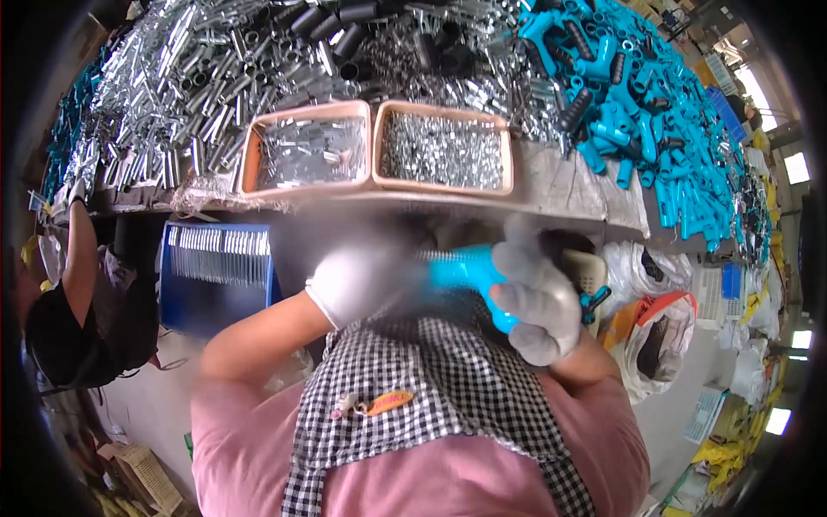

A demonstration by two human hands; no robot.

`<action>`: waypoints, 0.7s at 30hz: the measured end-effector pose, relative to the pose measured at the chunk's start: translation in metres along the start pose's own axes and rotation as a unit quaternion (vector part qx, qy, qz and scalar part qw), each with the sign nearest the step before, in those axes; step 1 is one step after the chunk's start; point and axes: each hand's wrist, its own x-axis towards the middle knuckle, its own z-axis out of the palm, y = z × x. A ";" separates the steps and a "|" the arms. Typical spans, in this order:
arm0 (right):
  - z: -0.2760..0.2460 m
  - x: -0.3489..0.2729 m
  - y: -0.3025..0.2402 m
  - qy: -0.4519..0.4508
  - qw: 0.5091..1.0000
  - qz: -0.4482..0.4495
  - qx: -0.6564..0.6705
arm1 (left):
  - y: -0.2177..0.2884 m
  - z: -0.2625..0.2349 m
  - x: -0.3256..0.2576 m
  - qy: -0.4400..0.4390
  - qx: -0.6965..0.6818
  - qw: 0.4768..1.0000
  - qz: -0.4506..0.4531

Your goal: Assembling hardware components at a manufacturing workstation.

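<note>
I see both hands gloved and up in front of the chest, w/ a turquoise plastic handle part (465,274) held between them. Right hand (538,302), grey glove, is closed round the part's right end: fingers (527,303) curl over the front of it and the turquoise body shows on both sides of them, sticking out left toward the other hand and a bit below the knuckles. Left hand (357,280), white glove, is motion-blurred; it sits just at the part's left end, touching or nearly so, but I can't tell if those fingers are clamped or loose. Something thin and metallic looks to run along the top of the part, too smeared to say more. Beyond the hands, on the bench edge, two tan trays (508,146) sit side by side, each filled w/ small shiny metal pieces. Behind them a heap of metal tubes (198,77), some black sleeves (345,26), and to the right a big pile of matching turquoise parts (655,129). A blue crate (215,276) sits under the bench, left. Another person (77,302) stands at far left, arm up to the bench.
</note>
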 end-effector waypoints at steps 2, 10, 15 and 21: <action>-0.012 -0.013 0.027 0.040 0.975 0.213 0.056 | 0.005 0.008 -0.010 -0.100 -0.040 0.993 0.038; -0.024 0.017 0.014 -0.106 0.951 0.014 -0.291 | -0.011 0.022 -0.006 -0.152 -0.042 0.987 -0.001; -0.012 -0.022 0.053 -0.104 0.959 -0.130 -0.230 | -0.024 -0.011 0.027 -0.252 -0.197 0.946 0.048; 0.030 -0.048 0.046 0.036 0.708 0.533 0.462 | -0.035 0.007 0.026 0.032 0.224 0.971 0.080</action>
